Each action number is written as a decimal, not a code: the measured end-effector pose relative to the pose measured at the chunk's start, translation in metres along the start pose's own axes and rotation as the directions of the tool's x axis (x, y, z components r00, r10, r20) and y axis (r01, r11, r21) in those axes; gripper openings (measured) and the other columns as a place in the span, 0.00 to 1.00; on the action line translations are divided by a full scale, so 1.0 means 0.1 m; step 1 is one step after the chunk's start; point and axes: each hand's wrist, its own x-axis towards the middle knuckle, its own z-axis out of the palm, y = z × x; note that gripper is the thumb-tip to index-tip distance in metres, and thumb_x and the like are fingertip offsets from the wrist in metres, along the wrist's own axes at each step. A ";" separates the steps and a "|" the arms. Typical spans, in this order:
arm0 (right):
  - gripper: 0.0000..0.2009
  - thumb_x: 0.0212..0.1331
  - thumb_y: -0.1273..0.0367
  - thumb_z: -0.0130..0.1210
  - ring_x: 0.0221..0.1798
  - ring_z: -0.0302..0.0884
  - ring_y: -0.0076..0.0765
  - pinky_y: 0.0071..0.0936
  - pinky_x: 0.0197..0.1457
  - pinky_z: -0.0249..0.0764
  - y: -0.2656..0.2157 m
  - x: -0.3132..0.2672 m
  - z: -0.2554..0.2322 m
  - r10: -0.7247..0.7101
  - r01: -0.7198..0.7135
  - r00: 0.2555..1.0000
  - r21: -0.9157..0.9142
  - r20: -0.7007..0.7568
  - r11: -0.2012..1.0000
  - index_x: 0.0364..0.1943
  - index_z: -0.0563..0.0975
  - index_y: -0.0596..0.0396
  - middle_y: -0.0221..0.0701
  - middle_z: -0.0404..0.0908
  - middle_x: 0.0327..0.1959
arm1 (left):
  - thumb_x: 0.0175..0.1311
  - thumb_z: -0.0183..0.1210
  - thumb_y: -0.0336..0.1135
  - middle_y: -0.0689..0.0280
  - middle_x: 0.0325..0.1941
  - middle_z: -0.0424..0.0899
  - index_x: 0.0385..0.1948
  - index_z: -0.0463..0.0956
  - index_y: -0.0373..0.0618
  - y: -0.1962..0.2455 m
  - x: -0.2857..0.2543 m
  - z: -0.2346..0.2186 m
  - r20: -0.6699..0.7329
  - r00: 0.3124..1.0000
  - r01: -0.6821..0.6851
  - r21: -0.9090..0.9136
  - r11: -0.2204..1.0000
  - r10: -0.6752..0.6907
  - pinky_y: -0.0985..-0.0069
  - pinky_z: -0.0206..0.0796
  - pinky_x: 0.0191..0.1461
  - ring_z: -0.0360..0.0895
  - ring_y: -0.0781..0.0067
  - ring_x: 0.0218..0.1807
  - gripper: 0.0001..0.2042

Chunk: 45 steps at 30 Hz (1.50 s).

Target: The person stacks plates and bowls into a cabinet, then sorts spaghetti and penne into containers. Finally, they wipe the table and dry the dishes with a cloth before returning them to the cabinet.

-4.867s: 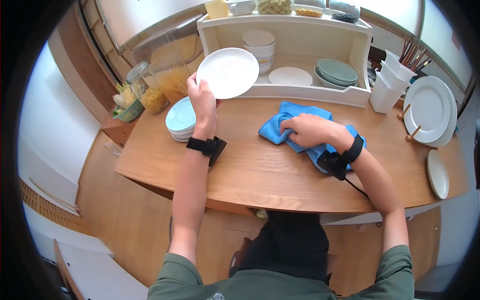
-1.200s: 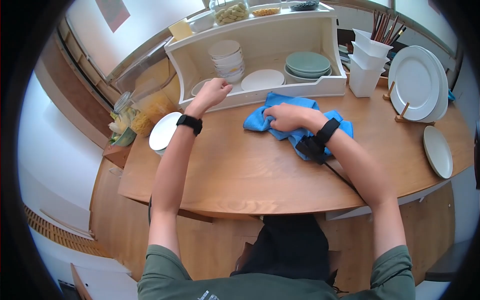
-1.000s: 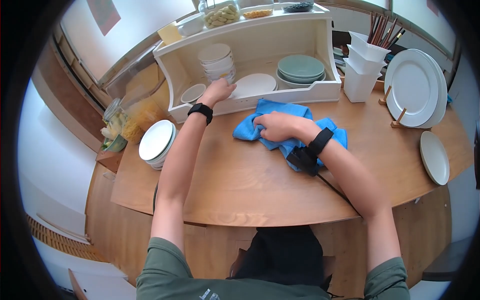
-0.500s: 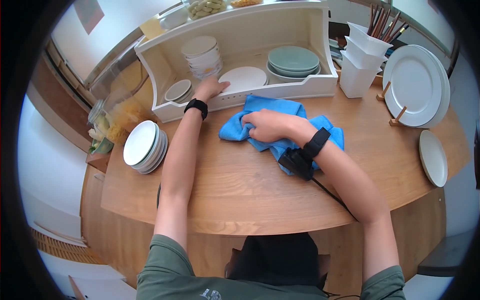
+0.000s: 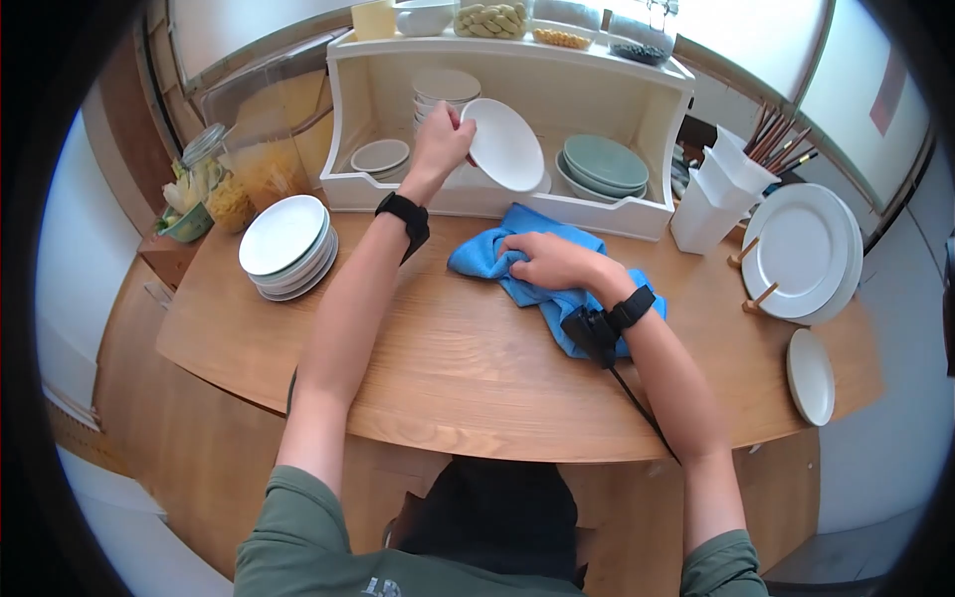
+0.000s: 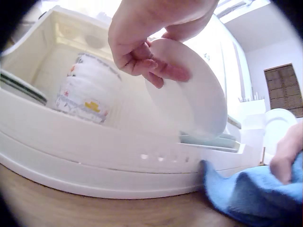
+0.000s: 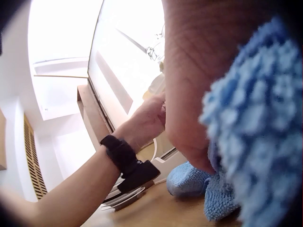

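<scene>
My left hand [image 5: 441, 145] pinches the left rim of a white plate [image 5: 505, 145], tilted and raised above the shelf's front ledge. In the left wrist view the fingers of the left hand [image 6: 156, 42] lie on the underside of the plate [image 6: 189, 90]. My right hand [image 5: 553, 262] grips a bunched blue cloth [image 5: 587, 315] on the table. The right wrist view shows the cloth [image 7: 260, 127] close up against the right hand [image 7: 189, 90].
The white shelf [image 5: 637, 214] holds stacked bowls [image 5: 446, 86], green dishes [image 5: 605, 162] and small plates [image 5: 380, 155]. A plate stack [image 5: 284, 237] stands left on the table. Racked plates [image 5: 796, 251], white holders [image 5: 723, 194] and a leaning plate [image 5: 811, 377] are at the right.
My left hand has taken hold of a white plate from the shelf and lifted it, after setting down another on the left stack. The right hand stays on the cloth.
</scene>
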 end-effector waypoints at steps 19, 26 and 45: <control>0.14 0.66 0.65 0.50 0.53 0.77 0.47 0.35 0.57 0.70 0.10 -0.48 -1.02 -0.065 -0.022 0.712 -0.114 -0.699 0.993 0.50 0.77 0.58 0.46 0.80 0.48 | 0.71 0.46 0.33 0.60 0.52 0.75 0.61 0.60 0.40 0.82 -1.31 -0.58 0.338 0.915 0.403 -0.723 0.561 -0.221 0.71 0.72 0.54 0.75 0.75 0.51 0.19; 0.19 0.61 0.69 0.54 0.56 0.74 0.53 0.38 0.59 0.69 -0.52 -0.33 -0.53 -0.403 0.160 0.621 -0.394 -0.672 0.905 0.56 0.71 0.58 0.47 0.75 0.55 | 0.72 0.44 0.35 0.61 0.46 0.77 0.61 0.62 0.38 0.75 -1.38 -0.44 0.360 0.923 0.329 -0.550 0.768 -0.137 0.74 0.73 0.38 0.76 0.76 0.43 0.19; 0.23 0.57 0.77 0.50 0.51 0.75 0.58 0.42 0.52 0.75 -0.57 -0.23 -0.18 -0.533 0.170 0.670 -0.592 -0.517 0.788 0.60 0.68 0.54 0.46 0.68 0.63 | 0.75 0.43 0.43 0.48 0.37 0.81 0.49 0.73 0.36 0.72 -1.28 -0.50 0.008 0.995 -0.087 -0.365 0.927 0.097 0.65 0.68 0.43 0.79 0.52 0.39 0.18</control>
